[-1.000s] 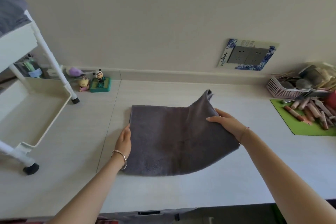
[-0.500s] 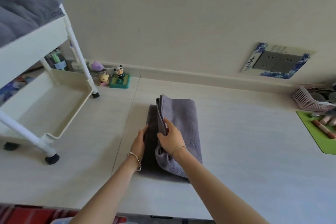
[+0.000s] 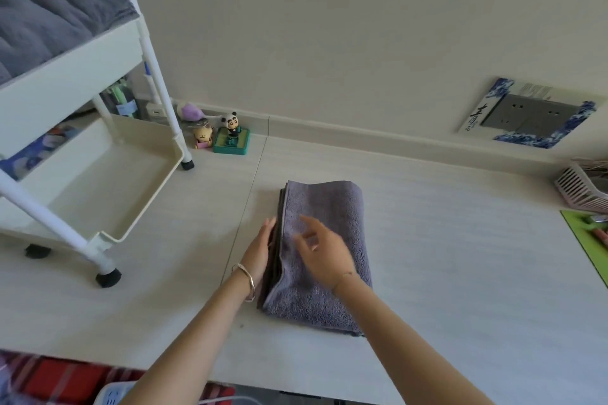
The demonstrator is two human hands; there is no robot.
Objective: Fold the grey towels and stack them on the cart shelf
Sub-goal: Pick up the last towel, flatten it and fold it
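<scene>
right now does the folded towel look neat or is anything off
Slightly off: on the folded towel, the lower layers stick out past the top layer along its left edge, where the left hand touches it. Otherwise nothing stands out.

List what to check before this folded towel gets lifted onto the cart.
1. Folded towel lies as a compact rectangle on the table: ok.
2. Layer edges flush along its left side: cannot tell, the left hand covers part.
3. Left hand flat against that edge: ok.
4. Right hand gripping the towel: not ok, fingers loose over it, blurred.
5. Room in the cart's lower tray: ok, bare floor shows.
6. Upper tray free: not ok, grey towels fill it.
</scene>
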